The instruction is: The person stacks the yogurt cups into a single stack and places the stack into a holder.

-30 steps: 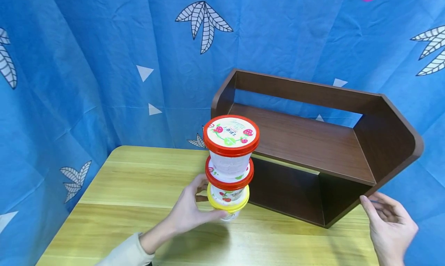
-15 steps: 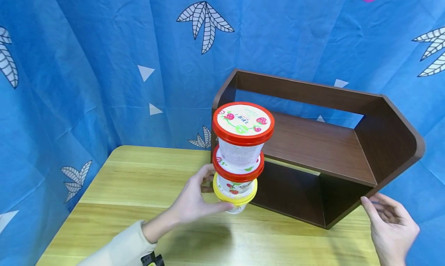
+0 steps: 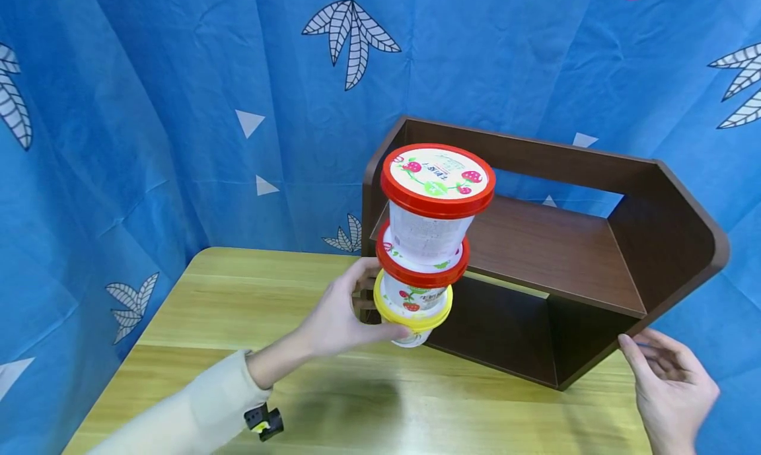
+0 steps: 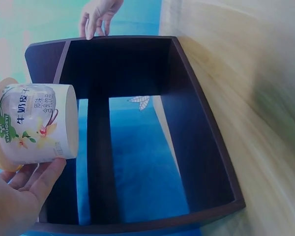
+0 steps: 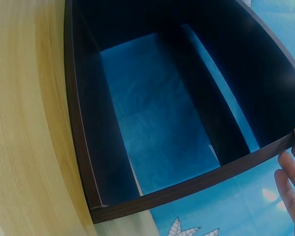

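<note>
Three lidded paper tubs stand in a stack, raised off the table. On top is a large red-lidded tub [image 3: 438,177], then a smaller red-lidded tub [image 3: 413,298], then a yellow-lidded tub [image 3: 414,338] printed with flowers. My left hand [image 3: 337,317] grips that lowest tub, thumb in front and fingers behind; the left wrist view shows its white base [image 4: 73,123]. Behind the stack is a dark brown two-level wooden shelf [image 3: 559,253]. At its right side my right hand [image 3: 674,385] pinches the panel edge [image 5: 226,171] between thumb and fingers.
The shelf stands at an angle on a light wooden table [image 3: 238,303]. Its lower compartment [image 3: 493,329] is open at the front, and a slot shows the backdrop at the back. A blue patterned curtain [image 3: 178,111] hangs behind. A small black camera [image 3: 264,422] sits at my left wrist.
My left hand has lifted the tub stack higher and moved it right, closer in front of the shelf. My right hand and the shelf have stayed in place.
</note>
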A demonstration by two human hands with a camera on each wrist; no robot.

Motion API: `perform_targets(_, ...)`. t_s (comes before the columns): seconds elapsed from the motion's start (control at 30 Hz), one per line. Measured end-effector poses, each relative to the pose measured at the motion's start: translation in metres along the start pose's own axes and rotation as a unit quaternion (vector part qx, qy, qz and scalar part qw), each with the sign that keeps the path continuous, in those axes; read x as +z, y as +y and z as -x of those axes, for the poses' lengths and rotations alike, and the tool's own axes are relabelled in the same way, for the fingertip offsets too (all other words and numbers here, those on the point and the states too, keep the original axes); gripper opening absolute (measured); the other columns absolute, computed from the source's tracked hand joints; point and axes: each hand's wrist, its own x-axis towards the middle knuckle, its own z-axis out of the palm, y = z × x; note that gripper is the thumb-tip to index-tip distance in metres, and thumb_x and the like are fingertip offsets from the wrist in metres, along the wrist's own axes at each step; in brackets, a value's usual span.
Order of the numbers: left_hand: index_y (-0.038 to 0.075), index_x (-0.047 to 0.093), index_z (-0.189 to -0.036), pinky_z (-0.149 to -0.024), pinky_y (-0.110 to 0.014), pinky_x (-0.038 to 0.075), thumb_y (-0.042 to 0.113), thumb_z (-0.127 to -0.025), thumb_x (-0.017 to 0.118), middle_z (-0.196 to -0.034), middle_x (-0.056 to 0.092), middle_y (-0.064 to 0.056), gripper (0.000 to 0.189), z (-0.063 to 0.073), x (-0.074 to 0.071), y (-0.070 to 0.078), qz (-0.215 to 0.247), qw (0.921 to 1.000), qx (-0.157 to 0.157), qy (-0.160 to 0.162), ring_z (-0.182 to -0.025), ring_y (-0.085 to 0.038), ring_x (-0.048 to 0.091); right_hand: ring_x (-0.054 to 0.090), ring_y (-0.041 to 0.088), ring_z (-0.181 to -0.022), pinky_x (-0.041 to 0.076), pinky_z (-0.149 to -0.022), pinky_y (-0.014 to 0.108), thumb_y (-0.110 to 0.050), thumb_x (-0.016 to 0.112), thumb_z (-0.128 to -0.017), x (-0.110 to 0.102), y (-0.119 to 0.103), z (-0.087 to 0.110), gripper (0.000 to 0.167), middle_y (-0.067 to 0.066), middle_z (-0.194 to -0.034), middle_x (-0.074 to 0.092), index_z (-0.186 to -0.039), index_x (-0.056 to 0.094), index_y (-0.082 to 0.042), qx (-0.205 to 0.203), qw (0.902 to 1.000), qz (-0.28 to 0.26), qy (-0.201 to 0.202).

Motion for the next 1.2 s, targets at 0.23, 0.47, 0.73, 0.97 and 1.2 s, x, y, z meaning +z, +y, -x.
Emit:
perform_targets(0.23, 0.014, 0.049, -0.144, -0.091, -0.033, 0.066, 0.020, -0.081, 0.092, -0.133, 0.066, -0.008, 0.075, -0.013, -0.006, 0.007, -0.008, 0.9999, 0.008, -0.007, -0.112, -0.022, 0.069, 0.071, 0.000, -0.066, 0.058, -0.068, 0.007, 0.025, 0.074, -0.079, 0.001, -0.001, -0.001, 0.029, -0.009, -0.080, 0.078, -0.107, 0.071, 0.021, -0.006, 1.0000, 0.007, -0.003)
perform_targets(0.47, 0.013, 0.049, -0.145, -0.091, -0.034, 0.066, 0.014, -0.081, 0.091, -0.135, 0.064, -0.007, 0.076, -0.026, -0.012, 0.018, -0.023, 0.9997, 0.008, -0.010, -0.116, -0.023, 0.068, 0.070, -0.002, -0.067, 0.058, -0.069, 0.007, 0.023, 0.074, -0.080, 0.002, 0.000, -0.001, 0.029, -0.013, -0.080, 0.077, -0.109, 0.071, 0.020, -0.003, 0.9990, 0.045, -0.002)
perform_targets(0.73, 0.013, 0.050, -0.145, -0.090, -0.036, 0.066, 0.012, -0.080, 0.090, -0.135, 0.064, -0.006, 0.076, -0.039, -0.015, 0.032, -0.037, 0.9991, 0.017, -0.011, -0.118, -0.023, 0.067, 0.068, -0.007, -0.066, 0.057, -0.068, 0.006, 0.019, 0.076, -0.083, 0.004, -0.002, -0.002, 0.029, -0.022, -0.081, 0.074, -0.111, 0.072, 0.017, -0.006, 0.9949, 0.101, 0.000)
perform_targets(0.97, 0.014, 0.050, -0.145, -0.089, -0.036, 0.067, 0.012, -0.081, 0.089, -0.135, 0.064, -0.005, 0.075, -0.049, -0.015, 0.039, -0.041, 0.9989, 0.020, -0.012, -0.119, -0.023, 0.066, 0.067, -0.010, -0.067, 0.056, -0.067, 0.005, 0.014, 0.077, -0.085, 0.004, -0.006, 0.001, 0.027, -0.029, -0.081, 0.070, -0.112, 0.074, 0.013, -0.009, 0.9911, 0.133, -0.001)
perform_targets(1.2, 0.013, 0.050, -0.146, -0.089, -0.036, 0.067, 0.011, -0.082, 0.089, -0.134, 0.066, -0.006, 0.075, -0.057, -0.016, 0.040, -0.033, 0.9993, 0.017, -0.008, -0.118, -0.022, 0.067, 0.069, -0.006, -0.065, 0.057, -0.067, 0.006, 0.019, 0.076, -0.082, 0.002, -0.003, 0.000, 0.028, -0.022, -0.079, 0.074, -0.110, 0.072, 0.018, 0.000, 0.9951, 0.099, 0.003)
